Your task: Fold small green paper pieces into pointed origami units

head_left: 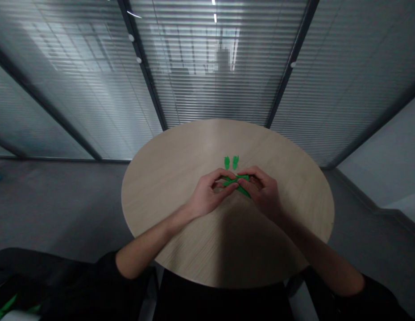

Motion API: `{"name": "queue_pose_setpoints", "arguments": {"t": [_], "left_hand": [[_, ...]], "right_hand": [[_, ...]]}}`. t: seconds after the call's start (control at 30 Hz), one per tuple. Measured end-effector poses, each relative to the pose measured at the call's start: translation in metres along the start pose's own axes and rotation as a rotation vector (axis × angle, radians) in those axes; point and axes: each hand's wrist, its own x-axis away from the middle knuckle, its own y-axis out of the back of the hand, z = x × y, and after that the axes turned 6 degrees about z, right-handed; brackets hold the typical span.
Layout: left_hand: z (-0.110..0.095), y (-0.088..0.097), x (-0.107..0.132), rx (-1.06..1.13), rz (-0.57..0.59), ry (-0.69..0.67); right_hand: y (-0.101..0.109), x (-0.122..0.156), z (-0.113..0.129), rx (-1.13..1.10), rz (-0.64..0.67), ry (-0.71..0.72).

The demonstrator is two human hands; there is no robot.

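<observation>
Green folded strip lies on the round counter. Left hand and right hand both pinch it tight. Two small green bits sit at 12 o'clock, just past them.

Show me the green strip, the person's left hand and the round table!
green strip (231, 182): head view, its middle
left hand (205, 198): head view, the back
round table (167, 178): head view, the bare top
</observation>
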Motion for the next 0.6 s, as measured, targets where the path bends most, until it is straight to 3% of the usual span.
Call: {"name": "queue_pose_setpoints", "arguments": {"t": [0.23, 0.4, 0.6], "left_hand": [[0.0098, 0.0031, 0.001, -0.12, -0.077, -0.066], [0.0101, 0.0047, 0.0015, -0.222, -0.139, -0.125], [0.0097, 0.0087, 0.0015, -0.261, -0.121, -0.114]], "right_hand": [[-0.0012, -0.0006, -0.0045, -0.114, 0.032, 0.017], [-0.0023, -0.0016, -0.0036, -0.07, 0.015, 0.093], [-0.0009, -0.0007, -0.0044, 0.018, -0.005, 0.181]]}}
